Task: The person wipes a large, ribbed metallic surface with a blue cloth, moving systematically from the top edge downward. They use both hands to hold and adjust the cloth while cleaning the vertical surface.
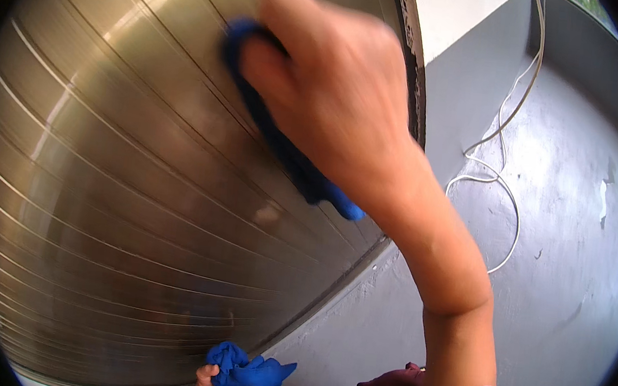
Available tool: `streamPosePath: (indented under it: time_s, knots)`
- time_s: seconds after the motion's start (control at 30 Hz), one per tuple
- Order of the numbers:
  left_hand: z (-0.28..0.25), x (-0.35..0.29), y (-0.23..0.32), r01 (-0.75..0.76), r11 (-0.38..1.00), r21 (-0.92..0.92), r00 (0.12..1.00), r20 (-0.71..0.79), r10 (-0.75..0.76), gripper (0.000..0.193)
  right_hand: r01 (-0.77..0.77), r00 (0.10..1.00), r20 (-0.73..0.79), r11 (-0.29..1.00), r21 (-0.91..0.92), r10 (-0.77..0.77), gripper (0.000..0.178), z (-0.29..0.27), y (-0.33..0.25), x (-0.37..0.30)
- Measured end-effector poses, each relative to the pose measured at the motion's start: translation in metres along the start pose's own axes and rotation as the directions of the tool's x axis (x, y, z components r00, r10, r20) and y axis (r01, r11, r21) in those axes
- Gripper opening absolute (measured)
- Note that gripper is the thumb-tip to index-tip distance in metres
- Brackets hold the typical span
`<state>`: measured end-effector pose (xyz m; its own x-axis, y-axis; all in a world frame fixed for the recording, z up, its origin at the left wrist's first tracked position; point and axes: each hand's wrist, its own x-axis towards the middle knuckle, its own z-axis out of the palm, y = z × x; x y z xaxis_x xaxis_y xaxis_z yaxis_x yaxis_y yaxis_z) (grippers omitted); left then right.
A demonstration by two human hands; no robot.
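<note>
While the right hand (332,92) presses flat on a soft blue cleaning cloth (283,147), the cloth sits between the palm and a big shiny metal panel with thin lines running across it (117,198). The fingers (280,14) of this hand lie spread over the cloth and push it against the metal, high up near the dark edge of the panel.

Down at the bottom, the left hand (205,384) is only partly in view. Its fingers are closed around a second scrunched-up blue cloth (245,375), close to the lower rim of the panel.

Both cloths look light, floppy and easy to squash. I think they would not break or slip much. A good way to hold one is to bunch it in the fist or press it flat under the palm. The metal panel looks hard, smooth and slippery.

A thin white cable (504,144) loops over the grey painted floor (566,274) to the right. I see no packages, labels or signs anywhere.
</note>
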<state>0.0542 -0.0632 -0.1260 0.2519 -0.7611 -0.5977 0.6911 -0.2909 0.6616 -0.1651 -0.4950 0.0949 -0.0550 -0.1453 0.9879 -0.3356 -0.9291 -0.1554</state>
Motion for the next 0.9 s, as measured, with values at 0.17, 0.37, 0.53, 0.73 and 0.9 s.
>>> streamPosePath:
  time_s: [0.17, 0.37, 0.53, 0.73, 0.9]
  knots:
    - [0.004, -0.002, 0.004, 0.037, 0.999, 0.023, 0.999, -0.022, -0.036, 0.068, -0.073, 0.996, 0.052, 0.997, 0.028, 0.072, 0.015, -0.004, 0.003, -0.017]
    - [-0.001, -0.020, 0.008, -0.024, 1.000, 0.017, 0.999, -0.040, 0.025, 0.067, -0.441, 0.832, 0.406, 0.895, 0.069, 0.379, 0.019, -0.033, 0.015, -0.194]
    - [-0.019, -0.016, 0.004, -0.050, 0.998, 0.046, 0.997, 0.061, 0.048, 0.066, -0.546, 0.656, 0.538, 0.825, -0.145, 0.529, 0.015, -0.048, 0.031, -0.337]
    - [0.007, -0.010, 0.002, -0.102, 0.993, 0.067, 0.994, -0.030, 0.104, 0.068, -0.530, 0.657, 0.522, 0.825, -0.193, 0.544, 0.018, -0.053, 0.037, -0.381]
    - [0.010, -0.010, 0.004, -0.192, 0.969, 0.155, 0.981, 0.030, 0.190, 0.059, -0.454, 0.854, 0.311, 0.890, 0.051, 0.417, 0.021, -0.022, 0.013, -0.241]
